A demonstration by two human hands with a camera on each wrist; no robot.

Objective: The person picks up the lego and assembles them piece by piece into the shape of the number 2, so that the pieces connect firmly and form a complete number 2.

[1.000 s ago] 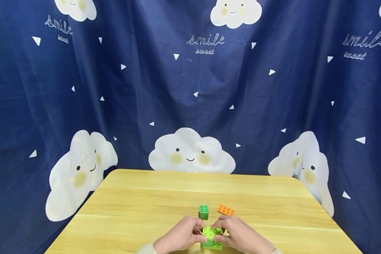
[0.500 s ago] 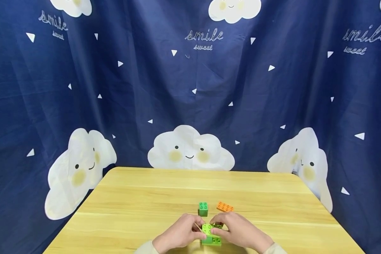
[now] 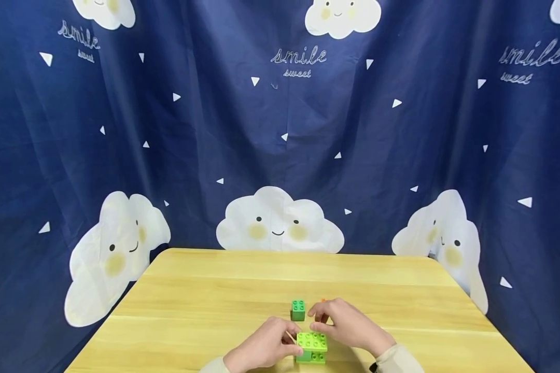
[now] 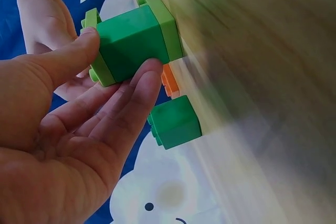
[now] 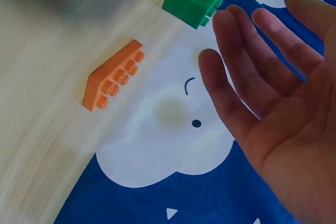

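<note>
A person in pale sleeves has both bare hands over the near part of a light wooden table, before a navy curtain printed with white smiling clouds. The left hand comes in from the left, palm turned toward a small stack of toy bricks, which it grips from its left side: the thumb lies bent along the upper edge, while the other fingers stretch beneath and behind, their tips against the stack's side. The stack has a studded lime plate on top, a dark green block under the plate's left part, and a lime base plate below; some studs of the base show at the front right. The right hand reaches in from the right, just behind and above the stack, palm down, its fingers apart and gently bent, with nothing in their grasp. Its thumb tip is close to the top plate's back edge; I cannot tell whether they touch. Just beyond its fingertips stands a loose green block, and near that lies a flat orange brick, mostly hidden behind the right hand from above.
</note>
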